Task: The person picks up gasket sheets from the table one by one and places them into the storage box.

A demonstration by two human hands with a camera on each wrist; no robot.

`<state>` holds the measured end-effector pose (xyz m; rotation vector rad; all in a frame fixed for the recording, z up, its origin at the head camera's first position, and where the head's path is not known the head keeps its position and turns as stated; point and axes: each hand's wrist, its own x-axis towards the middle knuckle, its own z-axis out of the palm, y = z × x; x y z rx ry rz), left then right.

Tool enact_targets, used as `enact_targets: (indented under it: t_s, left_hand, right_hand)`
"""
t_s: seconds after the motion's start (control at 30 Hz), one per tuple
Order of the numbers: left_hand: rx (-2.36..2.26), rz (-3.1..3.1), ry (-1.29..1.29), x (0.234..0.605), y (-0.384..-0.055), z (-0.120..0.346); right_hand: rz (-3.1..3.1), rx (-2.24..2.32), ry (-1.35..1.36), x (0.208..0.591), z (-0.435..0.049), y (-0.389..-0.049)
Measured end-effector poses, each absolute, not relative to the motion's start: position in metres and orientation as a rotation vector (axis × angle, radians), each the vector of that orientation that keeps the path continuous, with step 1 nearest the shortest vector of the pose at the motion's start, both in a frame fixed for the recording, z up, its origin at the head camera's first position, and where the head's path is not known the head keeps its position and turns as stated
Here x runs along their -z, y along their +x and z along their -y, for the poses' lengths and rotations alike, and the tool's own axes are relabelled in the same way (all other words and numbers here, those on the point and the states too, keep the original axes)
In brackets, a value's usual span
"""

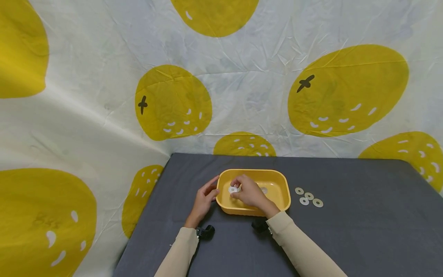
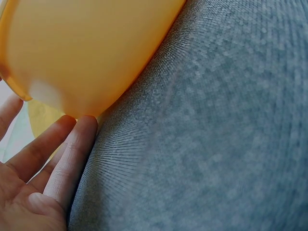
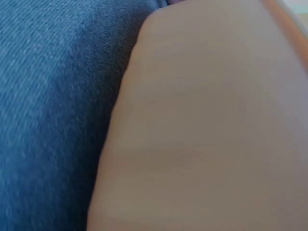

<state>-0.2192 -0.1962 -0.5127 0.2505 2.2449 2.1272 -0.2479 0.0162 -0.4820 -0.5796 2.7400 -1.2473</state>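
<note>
A yellow rectangular tray point(image 1: 254, 211) lies on the dark cloth. My right hand point(image 1: 250, 192) reaches over its near rim and pinches a pale flat washer point(image 1: 232, 189) with a small centre hole, inside the tray's left half. Behind that hand another washer point(image 1: 264, 190) lies on the tray floor, partly covered. My left hand point(image 1: 206, 198) is at the tray's left end, fingers fairly straight. In the left wrist view its fingertips point(image 2: 86, 126) touch the tray's outer wall point(image 2: 96, 53). The right wrist view is filled by the tray's blurred side point(image 3: 202, 120); the right fingers are hidden there.
Several washers point(image 1: 309, 196) lie flat in a loose group just right of the tray. The dark grey cloth point(image 1: 363, 215) covers the table. A white curtain point(image 1: 242, 104) printed with yellow fruit hangs behind and to the left.
</note>
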Motion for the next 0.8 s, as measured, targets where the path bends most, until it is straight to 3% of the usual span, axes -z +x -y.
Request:
enact_targets:
  t_s: [0.8]
  left_hand:
    - [-2.098, -2.269, 0.246, 0.512, -0.22, 0.198]
  right_hand:
    - [-2.722, 1.113, -0.558, 0.492, -0.001, -0.256]
